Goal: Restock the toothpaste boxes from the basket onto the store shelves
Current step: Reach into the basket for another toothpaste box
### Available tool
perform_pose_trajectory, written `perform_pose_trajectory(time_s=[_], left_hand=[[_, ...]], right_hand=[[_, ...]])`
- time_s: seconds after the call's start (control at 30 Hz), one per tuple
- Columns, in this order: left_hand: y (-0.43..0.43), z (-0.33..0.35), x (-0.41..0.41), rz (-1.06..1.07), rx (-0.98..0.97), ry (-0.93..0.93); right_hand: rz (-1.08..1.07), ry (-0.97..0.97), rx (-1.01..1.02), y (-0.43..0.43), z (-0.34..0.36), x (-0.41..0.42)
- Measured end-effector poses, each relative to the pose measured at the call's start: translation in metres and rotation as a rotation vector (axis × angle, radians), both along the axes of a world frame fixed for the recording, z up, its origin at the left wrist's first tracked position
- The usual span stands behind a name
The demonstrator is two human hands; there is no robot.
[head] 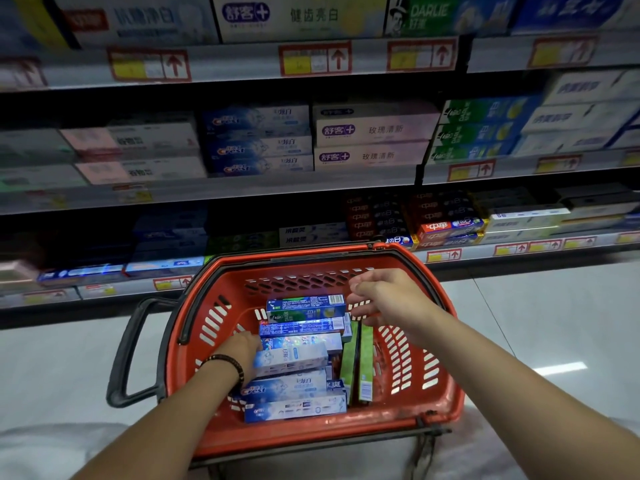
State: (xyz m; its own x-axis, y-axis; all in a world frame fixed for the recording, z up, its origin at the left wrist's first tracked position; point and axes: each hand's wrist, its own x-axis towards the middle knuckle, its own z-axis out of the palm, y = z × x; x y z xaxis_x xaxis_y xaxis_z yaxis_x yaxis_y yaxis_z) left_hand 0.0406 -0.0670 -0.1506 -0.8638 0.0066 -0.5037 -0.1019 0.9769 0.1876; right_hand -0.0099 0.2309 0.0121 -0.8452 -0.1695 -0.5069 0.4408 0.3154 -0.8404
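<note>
Basket (311,434) holds many toothpaste boxes (294,358); restocking mostly ahead. Left hand (242,351) at box end, grip unclear; right hand (384,299) loosely curled, empty.

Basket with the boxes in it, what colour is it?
The basket is red, with a black handle, seen best in the head view.

The box (291,360) at the left hand (242,348) is smooth, glossy printed card. The box just beyond it (304,341) has a rainbow foil sheen. The basket (408,420) around them is red moulded plastic with a dull shine, and its handle (121,358) is dark matt plastic. The bracelet (228,363) on that wrist is made of dark beads. The floor (536,323) past the right hand (384,299) is polished, reflective tile.
</note>
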Motion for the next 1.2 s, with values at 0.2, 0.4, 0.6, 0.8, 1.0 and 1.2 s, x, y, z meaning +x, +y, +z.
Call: perform_pose_trajectory(time_s=[0.2,0.4,0.6,0.8,1.0,1.2], left_hand=[[0.006,0.024,-0.003,-0.045,-0.001,0.062],[0.016,0.056,-0.007,-0.031,0.066,0.148],[0.022,0.101,-0.01,-0.043,0.068,0.266],[0.025,0.145,-0.009,-0.012,0.13,0.391],[0.03,0.173,-0.008,-0.036,0.151,0.509],[0.032,0.19,-0.006,-0.045,0.161,0.552]], right_hand=[[0.011,0.019,0.008,0.001,0.003,0.002],[0.008,0.042,0.048,0.004,0.002,0.005],[0.007,0.094,0.14,0.007,0.001,0.006],[-0.001,0.113,0.191,0.004,0.004,0.007],[-0.021,0.104,0.119,0.001,0.01,0.011],[-0.082,0.087,-0.035,0.003,0.013,0.011]])
